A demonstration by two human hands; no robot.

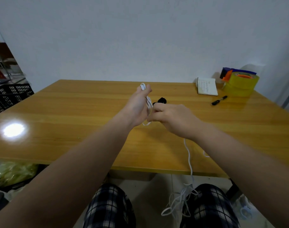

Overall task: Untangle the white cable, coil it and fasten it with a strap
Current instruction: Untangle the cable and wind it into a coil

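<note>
Loops of the white cable (148, 104) run over the palm of my left hand (138, 106), held upright above the middle of the wooden table (74, 102), from its fingertips down to the wrist. My right hand (171, 117) is closed on the cable right beside the left palm. From under the right wrist the cable drops over the table's front edge to a loose tangle on my right knee. A black strap (162, 100) lies on the table just behind my right hand's fingers, partly hidden.
At the back right of the table stand rolls of yellow tape (241, 84) with a dispenser, a small white notebook (207, 87) and a black pen (219, 100). A black crate (10, 95) sits off the left edge. A green bag (15, 173) lies on the floor.
</note>
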